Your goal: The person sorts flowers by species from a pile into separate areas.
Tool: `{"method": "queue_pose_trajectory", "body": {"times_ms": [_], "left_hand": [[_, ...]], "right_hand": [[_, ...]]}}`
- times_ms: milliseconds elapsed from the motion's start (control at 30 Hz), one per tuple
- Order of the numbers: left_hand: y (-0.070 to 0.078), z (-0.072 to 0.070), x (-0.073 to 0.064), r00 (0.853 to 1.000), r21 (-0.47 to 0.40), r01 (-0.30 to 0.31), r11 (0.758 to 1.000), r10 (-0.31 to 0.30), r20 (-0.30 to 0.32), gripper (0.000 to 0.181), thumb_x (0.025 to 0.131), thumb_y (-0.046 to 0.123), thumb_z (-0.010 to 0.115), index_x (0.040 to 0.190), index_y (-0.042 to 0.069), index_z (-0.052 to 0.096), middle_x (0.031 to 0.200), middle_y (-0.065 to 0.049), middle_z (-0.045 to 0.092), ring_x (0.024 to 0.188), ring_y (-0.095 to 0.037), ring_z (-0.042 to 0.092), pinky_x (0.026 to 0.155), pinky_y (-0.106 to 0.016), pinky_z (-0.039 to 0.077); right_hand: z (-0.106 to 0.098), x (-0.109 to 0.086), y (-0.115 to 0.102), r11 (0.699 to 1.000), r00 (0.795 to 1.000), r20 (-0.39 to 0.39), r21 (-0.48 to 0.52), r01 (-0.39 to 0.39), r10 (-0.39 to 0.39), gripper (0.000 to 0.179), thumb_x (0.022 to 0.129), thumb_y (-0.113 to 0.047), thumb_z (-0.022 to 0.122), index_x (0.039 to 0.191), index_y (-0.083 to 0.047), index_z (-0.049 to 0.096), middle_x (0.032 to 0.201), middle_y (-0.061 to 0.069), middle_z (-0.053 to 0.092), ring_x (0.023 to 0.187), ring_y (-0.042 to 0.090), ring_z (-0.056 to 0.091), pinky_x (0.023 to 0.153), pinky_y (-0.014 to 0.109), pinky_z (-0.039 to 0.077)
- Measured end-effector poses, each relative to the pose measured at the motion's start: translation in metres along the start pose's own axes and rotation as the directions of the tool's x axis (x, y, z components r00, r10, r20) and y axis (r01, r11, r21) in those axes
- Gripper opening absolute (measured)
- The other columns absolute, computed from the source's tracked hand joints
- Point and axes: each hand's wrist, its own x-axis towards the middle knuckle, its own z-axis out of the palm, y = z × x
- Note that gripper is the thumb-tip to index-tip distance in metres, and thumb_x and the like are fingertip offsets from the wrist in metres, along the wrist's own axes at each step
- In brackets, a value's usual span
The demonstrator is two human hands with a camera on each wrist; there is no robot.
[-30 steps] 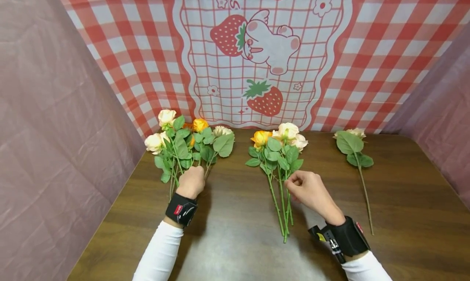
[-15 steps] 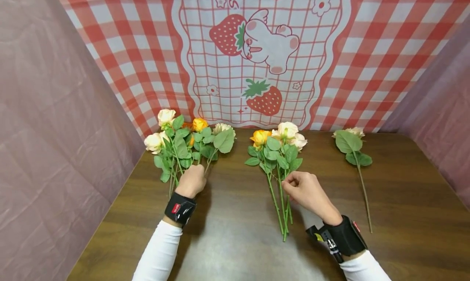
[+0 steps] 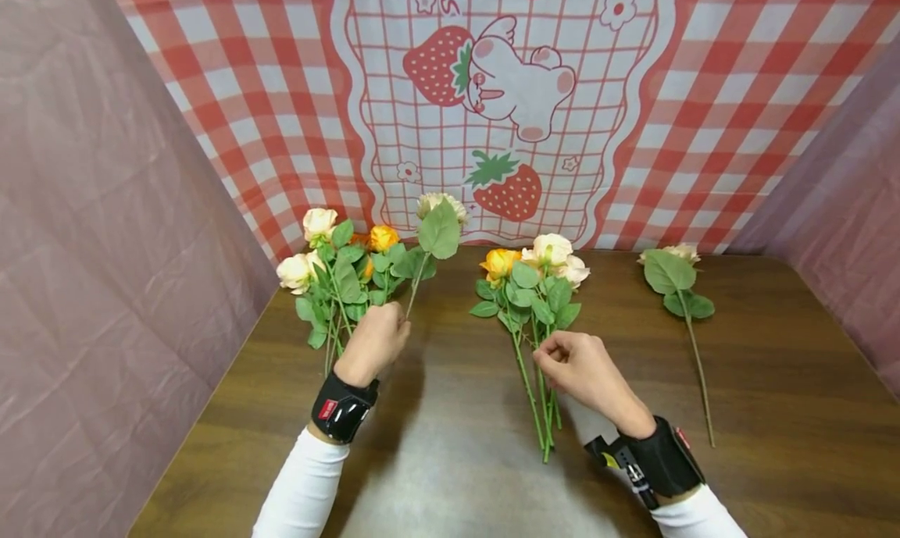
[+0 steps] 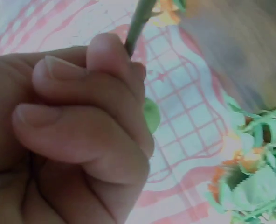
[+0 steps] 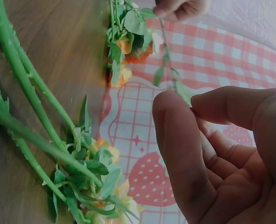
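My left hand (image 3: 375, 339) grips the thin stem (image 4: 141, 24) of a cream, many-petalled flower (image 3: 453, 207) with a big green leaf, held above the table at the right side of the left bunch (image 3: 351, 269). In the left wrist view the fingers curl tightly, and the stem comes out past the fingertips. Just over the stems of the middle bunch (image 3: 540, 311) hovers my right hand (image 3: 587, 370), loosely curled. Its thumb and index fingertips (image 5: 168, 100) come close together, with nothing held between them. That bunch has orange and cream roses.
A single cream flower (image 3: 678, 288) with broad leaves lies alone on the right of the brown wooden table (image 3: 450, 460). Behind the table hangs a red-and-white checked cloth (image 3: 731, 93) with strawberries. Pinkish drapes (image 3: 91, 249) stand at both sides.
The left hand has lifted the cream flower up and to the right, out from the left bunch. The right hand has shifted slightly left above the middle stems.
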Motion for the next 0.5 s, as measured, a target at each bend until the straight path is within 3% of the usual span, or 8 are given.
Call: {"method": "queue_pose_trajectory", "body": {"times_ms": [267,400,500], "left_hand": [[0.021,-0.011,-0.006,0.990,-0.081,-0.110,0.991,0.102,-0.098,0.010,0.094,0.006,0.063,0.084,0.003,0.061,0.067,-0.003,0.058,0.056,-0.012,0.052,0.053,-0.030,0.045],[0.033,-0.016,-0.011,0.982,-0.161,-0.166,0.973,0.148,-0.117,0.008,0.097,0.007,0.061,0.090,0.003,0.063,0.070,-0.003,0.063,0.056,-0.009,0.052,0.053,-0.027,0.045],[0.041,-0.018,-0.014,0.967,-0.192,-0.231,0.954,0.203,-0.155,0.007,0.097,0.006,0.061,0.092,0.002,0.063,0.072,-0.003,0.066,0.057,-0.009,0.055,0.054,-0.025,0.046]], "right_hand": [[0.004,-0.004,-0.007,0.999,0.999,0.008,0.009,0.048,-0.048,0.008,0.094,-0.007,0.063,0.091,-0.007,0.070,0.073,0.007,0.067,0.052,0.012,0.058,0.049,0.026,0.048],[0.006,-0.007,-0.013,0.995,0.995,0.031,0.038,0.094,-0.095,0.006,0.094,-0.007,0.064,0.092,-0.009,0.070,0.073,0.000,0.067,0.055,0.012,0.060,0.051,0.027,0.050],[0.008,-0.010,-0.018,0.990,0.990,0.040,0.058,0.132,-0.135,0.006,0.095,-0.007,0.065,0.094,-0.010,0.070,0.073,-0.003,0.066,0.057,0.012,0.061,0.053,0.027,0.052]]}}
